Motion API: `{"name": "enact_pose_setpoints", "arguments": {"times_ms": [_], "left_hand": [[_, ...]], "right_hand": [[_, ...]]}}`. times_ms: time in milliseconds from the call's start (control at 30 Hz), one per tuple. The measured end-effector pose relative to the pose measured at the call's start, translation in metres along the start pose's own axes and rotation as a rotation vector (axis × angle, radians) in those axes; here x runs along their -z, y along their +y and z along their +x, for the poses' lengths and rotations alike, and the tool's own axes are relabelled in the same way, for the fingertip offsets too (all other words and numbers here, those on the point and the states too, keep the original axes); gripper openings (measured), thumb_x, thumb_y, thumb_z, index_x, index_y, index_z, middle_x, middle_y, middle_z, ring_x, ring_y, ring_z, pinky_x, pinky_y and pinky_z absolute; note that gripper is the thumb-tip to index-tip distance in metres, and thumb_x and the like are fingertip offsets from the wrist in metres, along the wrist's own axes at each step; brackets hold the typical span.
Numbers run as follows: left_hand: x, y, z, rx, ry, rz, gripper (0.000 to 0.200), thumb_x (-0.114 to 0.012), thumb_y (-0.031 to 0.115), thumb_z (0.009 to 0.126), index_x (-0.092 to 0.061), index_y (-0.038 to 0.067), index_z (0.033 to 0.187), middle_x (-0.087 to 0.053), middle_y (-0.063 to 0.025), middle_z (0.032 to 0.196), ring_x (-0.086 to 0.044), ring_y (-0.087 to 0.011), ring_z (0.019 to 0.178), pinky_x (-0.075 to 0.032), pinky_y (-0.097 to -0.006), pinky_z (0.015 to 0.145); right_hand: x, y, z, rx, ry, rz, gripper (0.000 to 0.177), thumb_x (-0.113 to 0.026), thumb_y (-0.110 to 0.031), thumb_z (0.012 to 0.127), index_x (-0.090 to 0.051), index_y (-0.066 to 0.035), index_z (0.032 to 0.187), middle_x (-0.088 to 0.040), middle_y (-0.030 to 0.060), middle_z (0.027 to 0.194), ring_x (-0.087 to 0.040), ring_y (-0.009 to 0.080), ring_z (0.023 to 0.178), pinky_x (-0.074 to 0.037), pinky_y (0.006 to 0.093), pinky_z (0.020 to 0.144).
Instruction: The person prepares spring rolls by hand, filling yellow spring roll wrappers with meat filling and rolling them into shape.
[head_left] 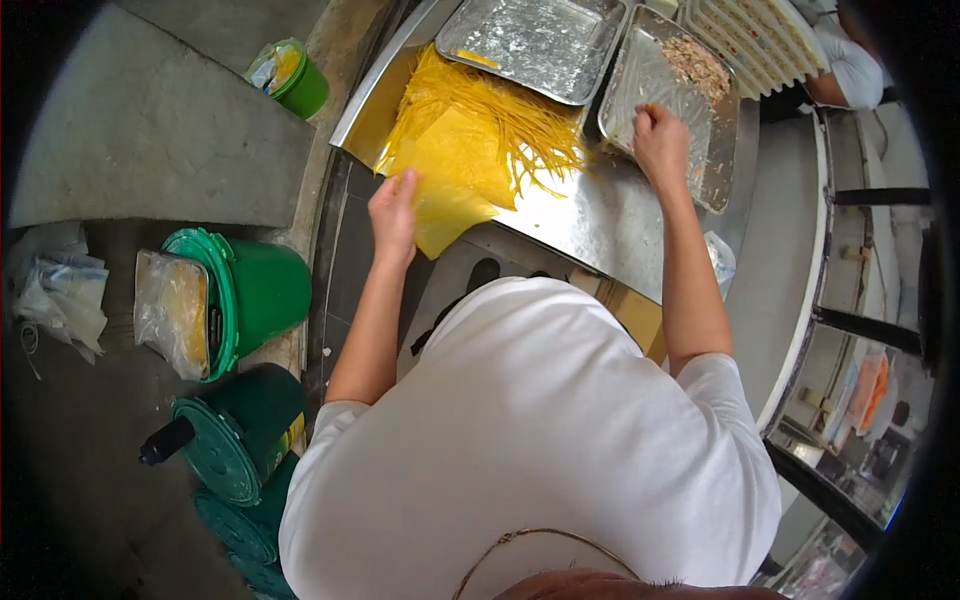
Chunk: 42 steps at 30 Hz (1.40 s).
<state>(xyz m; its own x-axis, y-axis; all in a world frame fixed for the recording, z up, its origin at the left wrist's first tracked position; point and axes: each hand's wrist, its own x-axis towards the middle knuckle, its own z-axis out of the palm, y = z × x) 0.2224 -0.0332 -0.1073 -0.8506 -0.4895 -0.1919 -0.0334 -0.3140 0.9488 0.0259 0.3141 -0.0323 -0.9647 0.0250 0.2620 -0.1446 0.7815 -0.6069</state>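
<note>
My left hand grips the edge of a thin yellow sheet, which hangs over the near edge of the steel table. Beyond it lie more yellow sheets and a heap of thin yellow strips. My right hand is closed above a metal tray that has a pinkish chopped filling at its far end. Whatever its fingertips pinch is too small to make out.
An empty-looking metal tray stands at the back of the table. White stacked trays are at the back right, beside another person's arm. Green buckets line the left side; a small green bin stands farther off.
</note>
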Motion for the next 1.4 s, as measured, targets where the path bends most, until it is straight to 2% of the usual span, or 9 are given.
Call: {"name": "enact_pose_setpoints", "arguments": {"times_ms": [167,300,433,533,800,967,1133,1267,1400], "left_hand": [[0.013,0.005,-0.001,0.136,-0.036,-0.015,0.029,-0.064,0.023,0.110,-0.074,-0.003,0.117,-0.076,-0.0042,0.107,-0.069,-0.0105,0.094,-0.055,-0.0266,0.083],[-0.001,0.003,-0.002,0.160,-0.181,0.103,0.030,-0.064,0.022,0.109,-0.074,-0.003,0.123,-0.076,-0.0039,0.107,-0.070,-0.0096,0.093,-0.055,-0.0265,0.083],[-0.032,0.006,0.000,0.319,-0.456,-0.003,0.033,-0.062,0.023,0.110,-0.072,-0.002,0.129,-0.076,-0.0069,0.111,-0.071,-0.0123,0.097,-0.057,-0.0269,0.085],[-0.067,0.019,0.004,0.426,-0.556,-0.234,0.037,-0.061,0.025,0.111,-0.068,-0.002,0.135,-0.074,-0.0093,0.118,-0.071,-0.0138,0.101,-0.057,-0.0281,0.087],[-0.099,-0.016,0.040,0.482,-0.975,0.505,0.051,-0.071,0.017,0.103,-0.058,-0.003,0.148,-0.077,-0.0110,0.117,-0.072,-0.0121,0.097,-0.054,-0.0254,0.082],[-0.142,-0.085,0.039,0.374,-1.013,0.592,0.043,-0.079,0.010,0.093,-0.068,-0.003,0.132,-0.079,-0.0116,0.107,-0.073,-0.0158,0.089,-0.057,-0.0298,0.078],[-0.193,-0.091,0.017,0.177,-0.951,0.814,0.044,-0.085,0.017,0.086,-0.074,0.002,0.126,-0.078,-0.0107,0.095,-0.072,-0.0171,0.083,-0.058,-0.0318,0.078],[-0.207,-0.094,0.006,-0.057,-0.944,1.112,0.057,-0.085,0.028,0.084,-0.068,0.003,0.132,-0.076,-0.0268,0.112,-0.072,-0.0411,0.110,-0.057,-0.0470,0.097],[-0.199,-0.082,-0.017,-0.182,-0.899,1.290,0.062,-0.086,0.027,0.082,-0.066,0.004,0.136,-0.075,-0.0219,0.108,-0.071,-0.0391,0.100,-0.057,-0.0476,0.093]], "right_hand": [[-0.059,-0.043,0.031,0.336,-0.389,-0.065,0.043,-0.060,-0.017,0.094,-0.073,-0.010,0.134,-0.074,0.0291,0.100,-0.073,0.0455,0.095,-0.057,0.0491,0.092],[-0.075,-0.065,0.023,0.311,-0.412,-0.034,0.061,-0.062,-0.014,0.091,-0.059,-0.010,0.152,-0.076,0.0258,0.109,-0.074,0.0414,0.096,-0.058,0.0464,0.093],[-0.047,-0.063,-0.048,0.122,-0.790,0.507,0.083,-0.068,0.004,0.077,-0.049,0.000,0.158,-0.071,0.0133,0.138,-0.063,0.0226,0.126,-0.052,0.0357,0.107],[-0.040,-0.044,-0.101,-0.101,-1.172,0.670,0.044,-0.079,-0.010,0.088,-0.072,0.002,0.130,-0.078,0.0065,0.109,-0.069,0.0122,0.093,-0.054,0.0302,0.091],[-0.003,0.032,-0.146,-0.579,-0.572,0.637,0.011,-0.075,-0.008,0.096,-0.078,-0.002,0.105,-0.075,0.0017,0.093,-0.065,0.0095,0.081,-0.052,0.0270,0.078],[0.008,0.079,-0.170,-0.665,-0.328,0.494,0.010,-0.077,-0.011,0.093,-0.078,-0.001,0.096,-0.069,-0.0014,0.079,-0.058,0.0095,0.064,-0.048,0.0308,0.061],[0.017,0.118,-0.169,-0.625,-0.205,0.084,0.019,-0.079,-0.018,0.085,-0.077,0.000,0.086,-0.075,0.0152,0.079,-0.070,0.0273,0.071,-0.055,0.0415,0.069],[0.025,0.121,-0.166,-0.544,-0.253,-0.285,0.020,-0.075,-0.017,0.081,-0.077,0.001,0.091,-0.076,0.0244,0.091,-0.072,0.0444,0.083,-0.058,0.0528,0.080],[0.030,0.110,-0.174,-0.378,-0.146,-0.394,0.025,-0.071,-0.012,0.083,-0.076,0.001,0.104,-0.073,0.0233,0.102,-0.071,0.0434,0.093,-0.058,0.0530,0.086]]}}
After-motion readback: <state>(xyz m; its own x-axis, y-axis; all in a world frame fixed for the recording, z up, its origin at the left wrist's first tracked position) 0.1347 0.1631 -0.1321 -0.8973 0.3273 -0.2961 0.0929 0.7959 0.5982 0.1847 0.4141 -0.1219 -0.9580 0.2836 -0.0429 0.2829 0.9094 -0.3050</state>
